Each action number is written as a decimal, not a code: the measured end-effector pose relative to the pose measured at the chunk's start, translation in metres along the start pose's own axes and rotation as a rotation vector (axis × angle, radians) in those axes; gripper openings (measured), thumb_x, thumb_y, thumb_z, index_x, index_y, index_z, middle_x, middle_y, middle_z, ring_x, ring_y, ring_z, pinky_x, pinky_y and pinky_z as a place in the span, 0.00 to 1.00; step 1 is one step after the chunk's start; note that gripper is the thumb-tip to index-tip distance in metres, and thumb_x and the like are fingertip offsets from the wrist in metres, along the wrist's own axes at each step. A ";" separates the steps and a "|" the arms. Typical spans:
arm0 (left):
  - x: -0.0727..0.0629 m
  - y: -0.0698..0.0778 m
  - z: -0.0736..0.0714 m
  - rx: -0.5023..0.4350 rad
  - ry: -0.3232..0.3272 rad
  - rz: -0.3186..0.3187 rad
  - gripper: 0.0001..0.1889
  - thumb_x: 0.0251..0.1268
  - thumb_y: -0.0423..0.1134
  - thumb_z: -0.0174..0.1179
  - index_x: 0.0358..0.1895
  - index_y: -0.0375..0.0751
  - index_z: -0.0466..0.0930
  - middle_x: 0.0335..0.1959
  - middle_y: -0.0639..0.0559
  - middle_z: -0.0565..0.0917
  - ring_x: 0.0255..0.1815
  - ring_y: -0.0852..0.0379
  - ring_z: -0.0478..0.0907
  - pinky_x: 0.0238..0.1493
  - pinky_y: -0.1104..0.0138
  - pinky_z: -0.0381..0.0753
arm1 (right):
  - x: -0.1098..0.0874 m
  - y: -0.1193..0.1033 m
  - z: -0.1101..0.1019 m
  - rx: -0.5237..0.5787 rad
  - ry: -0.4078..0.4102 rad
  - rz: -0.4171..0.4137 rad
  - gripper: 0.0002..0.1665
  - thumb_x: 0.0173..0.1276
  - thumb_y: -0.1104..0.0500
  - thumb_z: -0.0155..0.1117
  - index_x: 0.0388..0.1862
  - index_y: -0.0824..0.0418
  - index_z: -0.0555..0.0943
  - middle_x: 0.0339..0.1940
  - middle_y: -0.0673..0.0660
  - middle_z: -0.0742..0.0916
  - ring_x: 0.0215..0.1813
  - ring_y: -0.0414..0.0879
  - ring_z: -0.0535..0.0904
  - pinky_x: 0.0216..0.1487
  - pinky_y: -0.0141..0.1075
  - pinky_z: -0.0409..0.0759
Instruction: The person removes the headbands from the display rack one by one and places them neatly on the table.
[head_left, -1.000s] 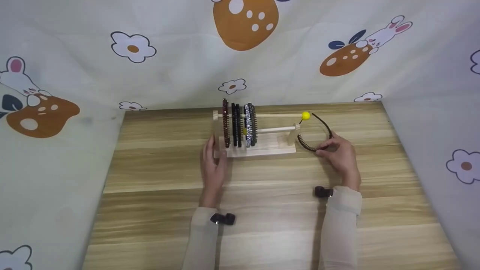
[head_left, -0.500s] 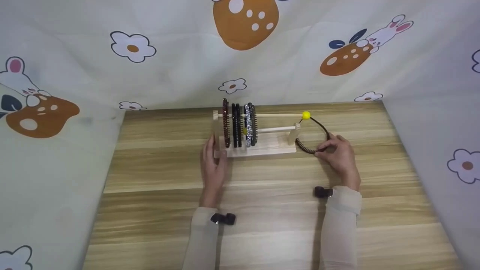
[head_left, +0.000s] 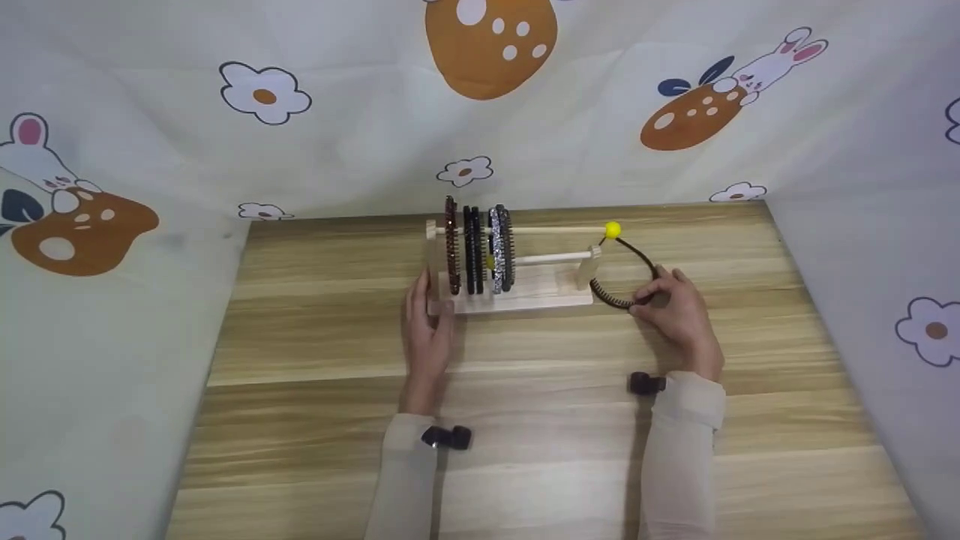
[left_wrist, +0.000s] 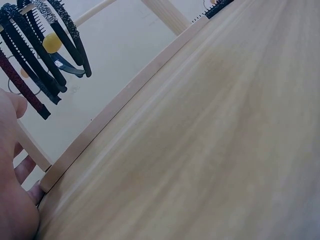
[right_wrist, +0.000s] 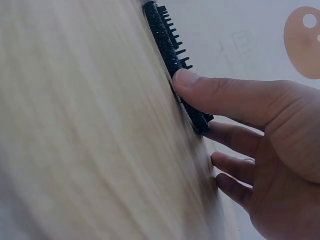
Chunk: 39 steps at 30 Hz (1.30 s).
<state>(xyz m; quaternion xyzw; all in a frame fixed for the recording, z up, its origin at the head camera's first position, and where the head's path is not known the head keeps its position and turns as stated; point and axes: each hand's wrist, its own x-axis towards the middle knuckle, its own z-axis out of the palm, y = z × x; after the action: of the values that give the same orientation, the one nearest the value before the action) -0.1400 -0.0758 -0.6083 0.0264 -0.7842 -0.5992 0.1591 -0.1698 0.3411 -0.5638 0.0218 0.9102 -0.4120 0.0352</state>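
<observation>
A wooden headband rack (head_left: 551, 289) stands at the back of the table, with two horizontal rods. Around its rods at the left hang several headbands: a dark red glittery one (head_left: 451, 259), black ones (head_left: 470, 262) and a silver glittery one (head_left: 496, 259). My left hand (head_left: 426, 341) grips the rack's left end, thumb in front; in the left wrist view its fingers reach round the base corner. My right hand (head_left: 684, 319) pinches a dark toothed headband (head_left: 609, 301) just right of the rack. In the right wrist view this headband (right_wrist: 162, 37) is black and sparkly, low against the table.
A yellow ball (head_left: 613, 230) caps the rear rod's right end, near the held headband's upper end. Another yellow ball (left_wrist: 52, 43) sits among the hanging headbands. A printed cloth (head_left: 360, 150) rises behind and beside the wood-grain table (head_left: 525, 420).
My right hand has shifted the dark headband slightly left and toward me, bringing it closer to the rack's right end. The left hand and the rack have stayed put.
</observation>
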 end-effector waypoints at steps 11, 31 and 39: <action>0.000 0.000 0.000 0.024 0.004 -0.029 0.36 0.85 0.49 0.60 0.89 0.48 0.61 0.88 0.41 0.62 0.83 0.35 0.65 0.76 0.28 0.70 | -0.001 -0.001 -0.004 0.029 -0.041 0.026 0.22 0.65 0.66 0.83 0.57 0.69 0.89 0.88 0.72 0.65 0.91 0.74 0.45 0.89 0.70 0.37; 0.000 -0.005 0.001 -0.038 0.016 0.009 0.36 0.86 0.53 0.60 0.88 0.46 0.63 0.86 0.40 0.65 0.80 0.35 0.69 0.73 0.33 0.77 | -0.007 -0.010 -0.012 0.134 0.096 0.038 0.29 0.71 0.67 0.79 0.70 0.68 0.84 0.78 0.70 0.79 0.82 0.67 0.71 0.85 0.60 0.65; 0.000 -0.002 0.001 -0.025 0.011 0.003 0.35 0.86 0.47 0.60 0.89 0.47 0.62 0.86 0.40 0.64 0.80 0.34 0.69 0.73 0.31 0.75 | -0.013 -0.028 -0.025 0.151 0.207 -0.010 0.29 0.73 0.65 0.79 0.72 0.67 0.83 0.83 0.71 0.75 0.86 0.69 0.64 0.87 0.64 0.60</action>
<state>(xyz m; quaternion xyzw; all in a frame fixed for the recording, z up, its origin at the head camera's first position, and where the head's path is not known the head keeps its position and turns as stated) -0.1408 -0.0759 -0.6103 0.0264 -0.7758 -0.6085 0.1646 -0.1602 0.3410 -0.5256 0.0622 0.8754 -0.4753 -0.0626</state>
